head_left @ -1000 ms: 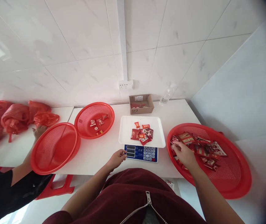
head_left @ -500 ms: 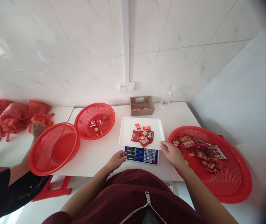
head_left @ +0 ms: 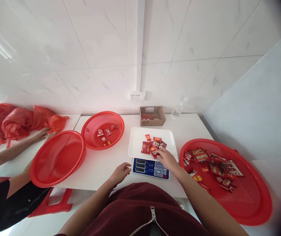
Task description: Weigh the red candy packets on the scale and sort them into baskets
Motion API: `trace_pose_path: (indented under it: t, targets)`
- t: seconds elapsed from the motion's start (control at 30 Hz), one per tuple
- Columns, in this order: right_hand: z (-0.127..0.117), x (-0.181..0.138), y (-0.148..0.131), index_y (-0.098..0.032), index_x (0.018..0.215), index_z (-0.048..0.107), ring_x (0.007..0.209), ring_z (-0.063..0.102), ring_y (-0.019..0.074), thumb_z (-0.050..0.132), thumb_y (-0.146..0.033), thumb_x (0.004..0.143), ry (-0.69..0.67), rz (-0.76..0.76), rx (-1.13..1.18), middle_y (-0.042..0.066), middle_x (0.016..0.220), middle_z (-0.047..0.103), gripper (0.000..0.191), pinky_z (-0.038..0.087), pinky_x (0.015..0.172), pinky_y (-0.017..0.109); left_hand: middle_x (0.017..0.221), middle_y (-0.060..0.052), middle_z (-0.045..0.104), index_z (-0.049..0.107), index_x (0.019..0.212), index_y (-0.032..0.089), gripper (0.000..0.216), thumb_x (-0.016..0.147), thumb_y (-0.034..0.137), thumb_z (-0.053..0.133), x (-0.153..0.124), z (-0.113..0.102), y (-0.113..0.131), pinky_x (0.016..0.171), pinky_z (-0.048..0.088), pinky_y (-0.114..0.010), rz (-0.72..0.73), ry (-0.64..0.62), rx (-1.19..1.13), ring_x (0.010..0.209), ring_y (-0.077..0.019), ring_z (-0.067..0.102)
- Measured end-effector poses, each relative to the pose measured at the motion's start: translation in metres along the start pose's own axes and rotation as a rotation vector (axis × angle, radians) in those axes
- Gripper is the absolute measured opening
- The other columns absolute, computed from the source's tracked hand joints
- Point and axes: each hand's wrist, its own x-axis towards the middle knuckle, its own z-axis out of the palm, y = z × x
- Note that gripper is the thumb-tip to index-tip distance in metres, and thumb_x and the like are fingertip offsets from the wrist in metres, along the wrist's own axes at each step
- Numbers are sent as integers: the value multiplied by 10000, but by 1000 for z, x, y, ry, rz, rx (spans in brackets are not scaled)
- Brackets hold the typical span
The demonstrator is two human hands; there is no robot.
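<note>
Several red packets (head_left: 152,148) lie bunched on the white scale tray (head_left: 137,144). Over its near edge, the right hand (head_left: 167,159) bends fingertips onto them; I cannot tell whether it grips any. Just left of the tray's front, the left hand (head_left: 120,172) hangs half-open, seemingly empty. Best keep touch light, wrist off the tray, lest the weight read false.

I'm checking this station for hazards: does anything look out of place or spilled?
The packets sit within the white tray, unspilled. The nearer left red basket looks odd: its near rim seems to overhang the front of the table.
</note>
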Motion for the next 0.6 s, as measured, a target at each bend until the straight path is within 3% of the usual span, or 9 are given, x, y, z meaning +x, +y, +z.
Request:
trace_pose_path:
  t: [0.13, 0.27, 0.37, 0.43, 0.5, 0.57, 0.6]
  targets:
    - [8, 3, 3, -168, 1134, 602, 1034, 564, 205, 442, -172, 848, 97, 27, -20, 98, 1144, 561, 328, 452, 879, 313, 823, -43, 620, 573, 1027, 156, 394, 736, 419, 536, -1, -15, -7, 717, 454, -310, 10, 75, 3, 798, -186, 605]
    - [17, 7, 6, -207, 1111, 601, 1034, 553, 220, 466, -184, 827, 213, 15, -57, 79, 1091, 560, 315, 451, 892, 337, 829, -55, 639, 582, 1023, 162, 332, 786, 375, 488, 1, -40, -15, 744, 473, -318, 61, 275, 112, 799, -186, 619]
    - [23, 11, 7, -204, 1110, 597, 1056, 547, 244, 467, -209, 820, 264, 40, -51, 95, 1111, 543, 318, 465, 882, 359, 1075, -123, 616, 525, 1158, 174, 377, 820, 329, 457, 1, -69, -17, 906, 432, -392, 84, 447, 176, 1048, -242, 572]
    - [25, 12, 7, -211, 1100, 596, 1055, 552, 243, 463, -235, 821, 295, 58, -23, 94, 1118, 537, 309, 474, 880, 369, 1338, -152, 470, 408, 1308, 195, 489, 838, 325, 451, 1, -93, -17, 1038, 325, -446, 117, 631, 285, 1302, -274, 376]
    - [28, 10, 5, -218, 1077, 597, 1053, 555, 236, 450, -265, 830, 344, 51, 21, 88, 1114, 537, 292, 473, 895, 379, 1494, -156, 270, 253, 1413, 191, 621, 851, 359, 457, 2, -120, -15, 1104, 216, -491, 119, 864, 468, 1415, -289, 147]
    - [30, 5, 3, -213, 1061, 597, 1060, 553, 237, 428, -299, 842, 401, 43, 71, 91, 1111, 540, 290, 480, 895, 390, 1532, -204, 147, 123, 1454, 142, 755, 850, 430, 472, 5, -150, -14, 1093, 205, -549, 13, 1015, 576, 1419, -345, 88]
    - [31, 1, 2, -210, 1058, 595, 1067, 550, 239, 417, -316, 847, 423, 45, 94, 96, 1115, 541, 297, 488, 883, 393, 1524, -242, 131, 77, 1460, 113, 823, 841, 468, 488, 8, -164, -13, 1066, 238, -577, -70, 1026, 569, 1403, -384, 124]
